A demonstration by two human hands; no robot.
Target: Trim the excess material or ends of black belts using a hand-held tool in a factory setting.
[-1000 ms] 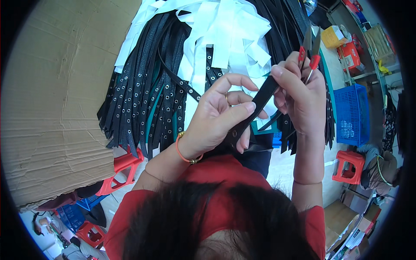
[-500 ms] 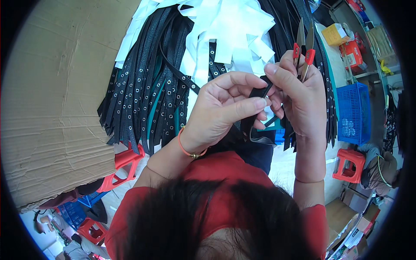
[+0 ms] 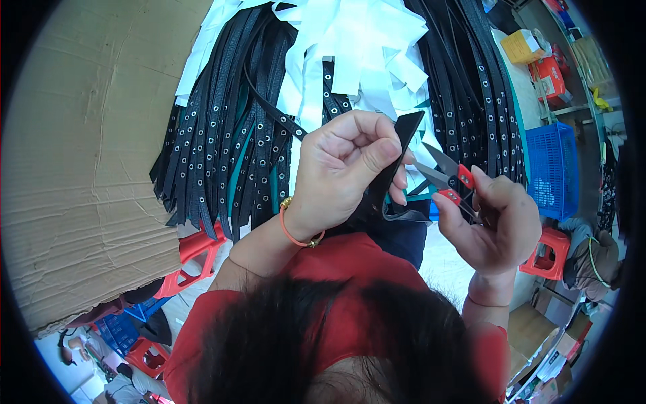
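My left hand [image 3: 353,158] is closed on a black strap [image 3: 407,131], pinching it between thumb and fingers with one end sticking up past them. The strap's lower part hangs below the hand and curls there. My right hand [image 3: 494,222] grips small thread snips [image 3: 449,176] with red grips. Their blades are apart and point toward the strap and my left fingertips. Behind both hands lie many black belts with metal eyelets [image 3: 202,148] in a thick bundle. White strips [image 3: 363,47] cover the middle of the bundle.
A large cardboard sheet [image 3: 74,155] stands at the left. On the right are a blue plastic basket [image 3: 553,172], a red stool [image 3: 548,252] and a yellow box [image 3: 523,47]. Another red stool [image 3: 196,256] shows at lower left. Other people sit farther back.
My right hand has moved down and right, off the strap, and the snips have swung from pointing up to pointing at the strap. My left hand still holds the strap.
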